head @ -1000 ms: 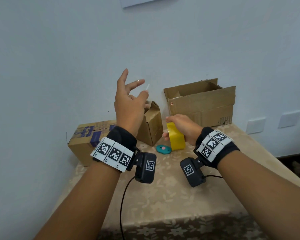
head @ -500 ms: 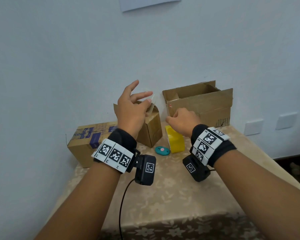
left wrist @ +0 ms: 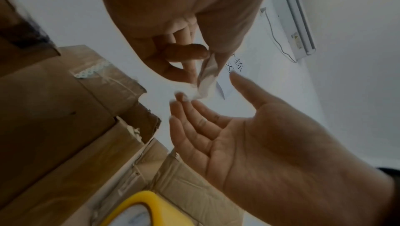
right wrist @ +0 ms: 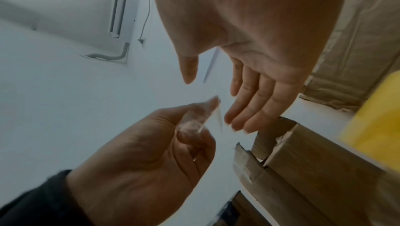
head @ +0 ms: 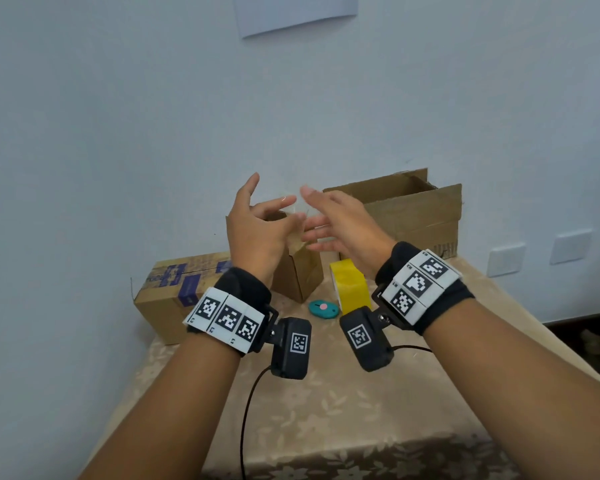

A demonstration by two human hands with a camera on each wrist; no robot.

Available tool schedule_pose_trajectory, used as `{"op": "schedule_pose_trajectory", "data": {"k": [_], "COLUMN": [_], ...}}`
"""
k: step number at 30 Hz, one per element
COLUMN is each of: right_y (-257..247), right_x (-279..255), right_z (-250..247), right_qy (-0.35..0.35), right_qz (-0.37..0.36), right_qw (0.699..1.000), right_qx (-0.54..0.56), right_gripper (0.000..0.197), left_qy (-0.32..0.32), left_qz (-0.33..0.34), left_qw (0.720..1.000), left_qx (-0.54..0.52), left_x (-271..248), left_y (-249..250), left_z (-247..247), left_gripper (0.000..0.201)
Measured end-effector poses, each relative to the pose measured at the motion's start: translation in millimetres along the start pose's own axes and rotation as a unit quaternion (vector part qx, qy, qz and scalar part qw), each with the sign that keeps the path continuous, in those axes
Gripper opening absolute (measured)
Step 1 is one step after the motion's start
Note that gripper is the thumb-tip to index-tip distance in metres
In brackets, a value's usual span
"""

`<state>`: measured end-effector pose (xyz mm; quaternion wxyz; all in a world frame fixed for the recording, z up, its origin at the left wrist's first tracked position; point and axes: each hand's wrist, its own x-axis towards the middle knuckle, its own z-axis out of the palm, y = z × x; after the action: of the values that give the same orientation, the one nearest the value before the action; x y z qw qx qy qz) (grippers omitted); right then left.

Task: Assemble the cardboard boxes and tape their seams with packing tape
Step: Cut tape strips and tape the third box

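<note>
So the left hand (head: 253,233) is pinching a crumpled strip of clear tape (left wrist: 206,77) between thumb and fingers, holding it up just above the small box (head: 300,271), which is the one sitting in the middle of the counter (head: 326,410). The right hand (head: 343,230) is hanging right next to it with fingers straight and relaxed, gripping nothing, fingertips (left wrist: 179,99) just brushing the loose end of the strip as far as I can tell. The yellow tape roll (head: 349,287) is standing on the counter just right of the small box, and the little teal cutter (head: 323,309) is lying in front of them. The bigger open box (head: 413,216) is sitting behind and to the right of the small box, the closed printed box (head: 167,296) off to its left.

My read: we're in the taping step, but this piece is looking wadded and stuck to itself. Next move probably needs the right hand taking the free end and pulling it flat, or ditching it, before anything goes on the small box's seam
</note>
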<state>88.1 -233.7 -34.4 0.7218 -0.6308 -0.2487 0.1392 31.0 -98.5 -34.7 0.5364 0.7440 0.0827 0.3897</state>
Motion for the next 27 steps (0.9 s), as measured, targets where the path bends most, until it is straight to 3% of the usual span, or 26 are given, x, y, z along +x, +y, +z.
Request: {"op": "schedule_pose_trajectory", "data": {"k": [3, 10, 19, 23, 27], "right_y": [-1, 3, 19, 25, 25], "right_x": [-4, -2, -2, 2, 2], "right_z": [7, 10, 29, 31, 27], "right_qy": [-0.024, -0.029, 0.008, 0.046, 0.038], "right_qz": [-0.006, 0.018, 0.037, 0.042, 0.052], "right_qw": [0.999, 0.997, 0.998, 0.994, 0.993], "right_qx": [0.026, 0.076, 0.054, 0.089, 0.099], "right_gripper": [0.05, 0.029, 0.024, 0.028, 0.036], "left_qy": [-0.001, -0.02, -0.079, -0.119, -0.096], "left_qz": [0.023, 0.062, 0.032, 0.023, -0.012], "left_qw": [1.0, 0.992, 0.979, 0.981, 0.991], "left_qx": [0.019, 0.105, 0.188, 0.15, 0.089], "left_x": [-1, -3, -5, -11, -10], "left_y": [2, 2, 2, 9, 13], "left_z": [-3, -13, -25, -24, -23], "left_gripper": [0.097, 0.105, 0.115, 0.105, 0.073]}}
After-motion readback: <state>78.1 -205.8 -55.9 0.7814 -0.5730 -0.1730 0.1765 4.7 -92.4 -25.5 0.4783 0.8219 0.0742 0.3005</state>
